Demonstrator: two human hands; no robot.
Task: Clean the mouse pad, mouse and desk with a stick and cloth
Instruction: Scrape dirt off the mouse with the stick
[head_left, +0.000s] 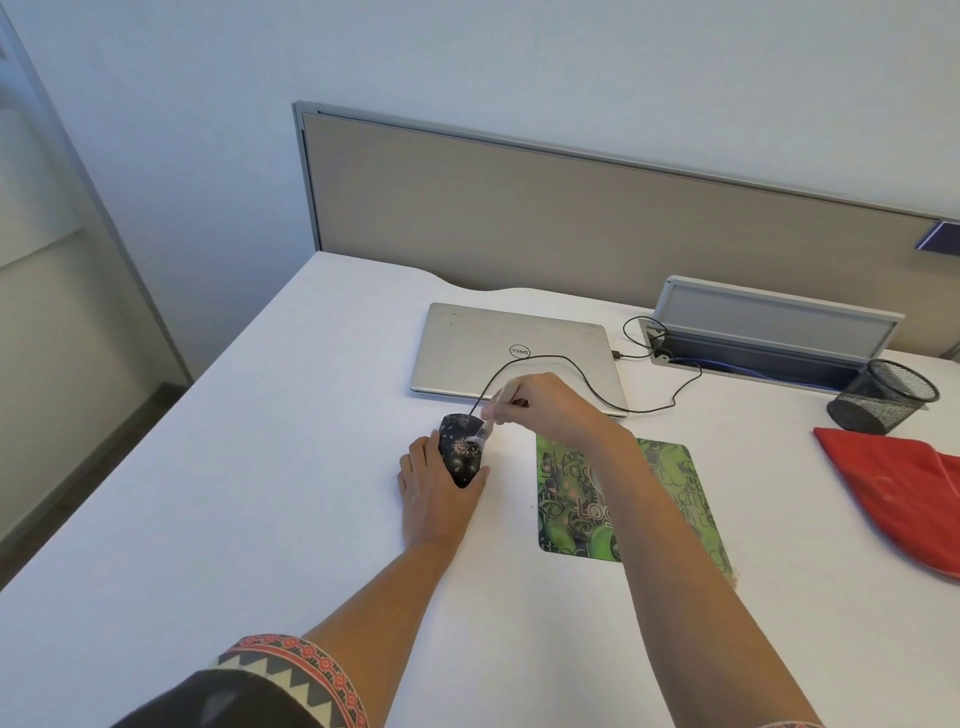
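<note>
black mouse (460, 453) in left hand (434, 493) grip | right hand (550, 410) grips stick (500, 406) above it

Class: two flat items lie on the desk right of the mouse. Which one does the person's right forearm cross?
The green mouse pad; the right forearm passes over it. The red cloth lies farther right, uncovered.

Person's body as seen from the head camera. Both forearms are bare from elbow to wrist, with no watch, ring or bracelet visible. The left sleeve (249, 686) is dark, short, and edged with a woven band: cream-and-grey zigzag bordered by red patterned stripes. A sliver of matching red trim (789, 724) shows at the right arm's lower edge.
</note>
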